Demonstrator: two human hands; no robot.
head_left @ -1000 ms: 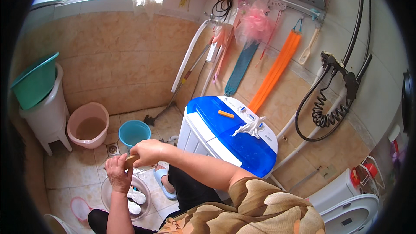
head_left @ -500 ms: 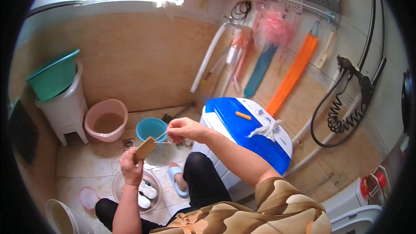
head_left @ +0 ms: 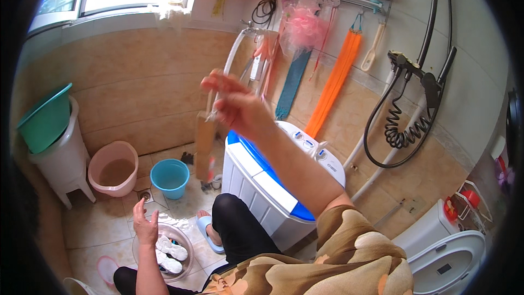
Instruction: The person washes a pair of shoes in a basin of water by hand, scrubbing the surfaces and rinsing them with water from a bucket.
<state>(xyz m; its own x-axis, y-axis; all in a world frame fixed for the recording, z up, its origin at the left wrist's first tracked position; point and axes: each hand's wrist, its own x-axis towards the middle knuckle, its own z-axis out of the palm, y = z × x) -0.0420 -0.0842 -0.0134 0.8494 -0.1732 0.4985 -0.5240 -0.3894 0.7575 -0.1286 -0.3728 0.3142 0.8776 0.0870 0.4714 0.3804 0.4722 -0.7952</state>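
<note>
Tan wall tiles (head_left: 147,82) and a pale tiled floor (head_left: 95,226) surround the two hands, which are well apart. Raised higher, the right hand (head_left: 240,106) is blurred, its fingers apparently closed on one pale cord (head_left: 211,100). From that cord, just below and left of this hand, hangs one wooden block (head_left: 204,145): flat, long, narrow, light brown and nearly upright, with a red-and-white patch near its lower end; blur hides finer detail. The left hand (head_left: 146,226) grips nothing, its fingers loosely spread and pointing upward. Below and right of it, one round basin (head_left: 190,251) stands on the floor, with two white shoes (head_left: 173,248) side by side inside.

Beyond the left hand are one pink basin (head_left: 117,190) of murky water, one light-blue bucket (head_left: 170,187) and, farther left, one green basin (head_left: 46,120) tilted on one white stool (head_left: 63,158). Below the right hand, partly behind its forearm, stands one blue-and-white washing machine (head_left: 248,205). Beyond and right of that hand hang one teal strap (head_left: 293,84), one orange strap (head_left: 335,84) and one pink puff (head_left: 303,26).
</note>
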